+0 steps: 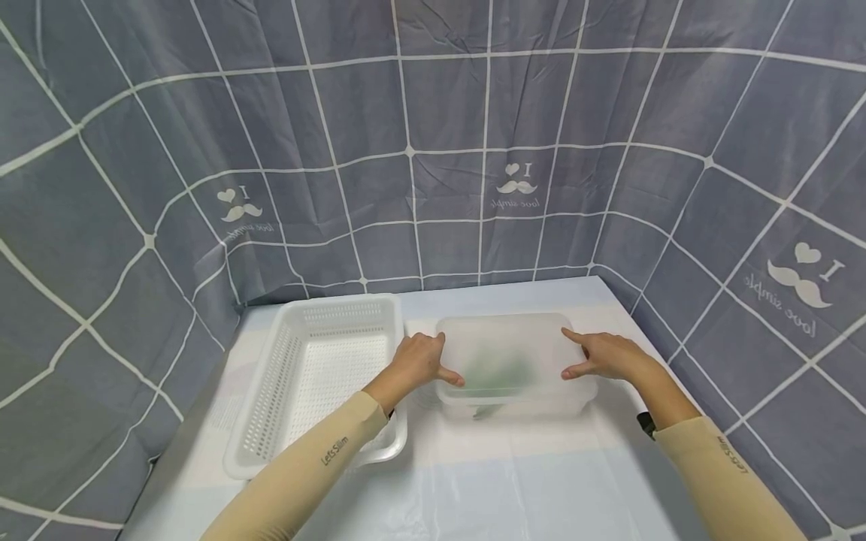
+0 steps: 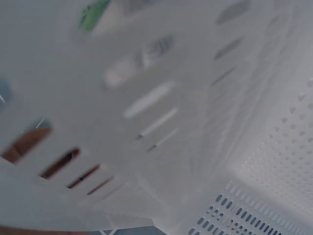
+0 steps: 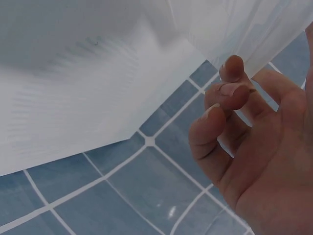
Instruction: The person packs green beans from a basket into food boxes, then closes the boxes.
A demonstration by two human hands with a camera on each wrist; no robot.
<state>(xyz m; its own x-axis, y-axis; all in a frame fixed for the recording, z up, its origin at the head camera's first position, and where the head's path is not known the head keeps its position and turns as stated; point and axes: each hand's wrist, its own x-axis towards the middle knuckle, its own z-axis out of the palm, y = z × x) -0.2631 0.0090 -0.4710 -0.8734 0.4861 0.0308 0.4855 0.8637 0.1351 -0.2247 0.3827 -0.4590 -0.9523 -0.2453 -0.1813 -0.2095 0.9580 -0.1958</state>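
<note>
A translucent plastic container (image 1: 517, 409) stands on the table, its frosted lid (image 1: 501, 330) on top. Something blurred and green (image 1: 497, 368) shows through it; its kind is hidden. My left hand (image 1: 416, 361) holds the lid's left edge, thumb lying over the top. On the opposite edge, my right hand (image 1: 609, 357) grips with thumb and index finger spread along the rim. Up close in the right wrist view, the curled fingers (image 3: 205, 132) of that hand sit beside the container's pale wall (image 3: 225, 29). The left wrist view hides most of the left hand behind a slotted white wall.
A white perforated plastic basket (image 1: 395, 315) stands left of the container, directly under my left forearm. Its slotted side (image 2: 161, 186) fills the left wrist view. A grey gridded curtain (image 1: 446, 98) surrounds the back and sides of the pale-covered table (image 1: 501, 488).
</note>
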